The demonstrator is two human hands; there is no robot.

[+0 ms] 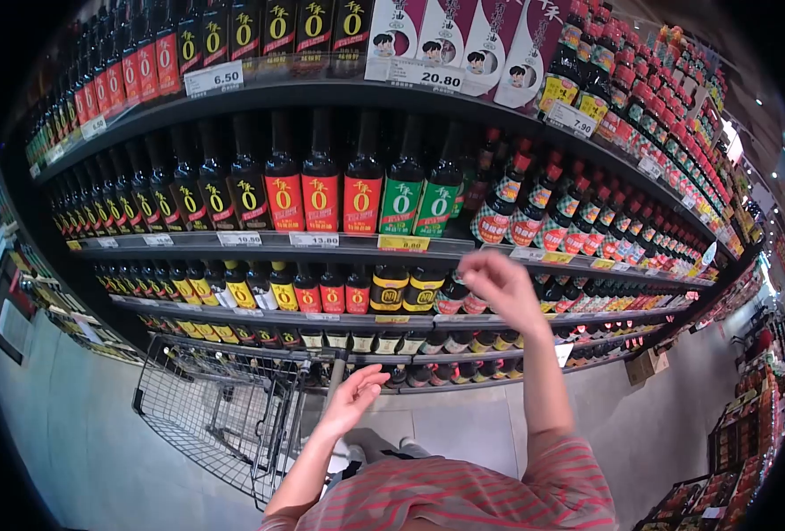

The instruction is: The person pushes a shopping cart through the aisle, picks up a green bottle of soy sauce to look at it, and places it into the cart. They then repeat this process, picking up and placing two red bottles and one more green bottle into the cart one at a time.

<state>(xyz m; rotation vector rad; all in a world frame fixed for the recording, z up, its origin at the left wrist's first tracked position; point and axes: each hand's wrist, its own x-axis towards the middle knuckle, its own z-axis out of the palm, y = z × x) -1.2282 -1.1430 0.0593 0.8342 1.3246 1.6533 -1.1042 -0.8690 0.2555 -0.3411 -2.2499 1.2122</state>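
My right hand [501,288] is raised in front of the soy sauce shelves, its fingers loosely bent and apart, with nothing in them. Behind it stand red-capped bottles with checkered labels [491,223], and just to its left are two green-labelled bottles [437,209]. Lower down, my left hand [354,400] hovers beside the handle of a shopping cart [337,370]. Its fingers are stretched out, slightly curved, and hold nothing. Bottles with yellow labels [422,294] sit on the shelf between the two hands.
The wire basket of the cart [193,425] stands at lower left, close against the shelves. Price tags line the shelf edges, such as a yellow tag [403,242]. Purple-and-white boxes [445,40] fill the top shelf. A cardboard box [647,365] rests on the floor at right.
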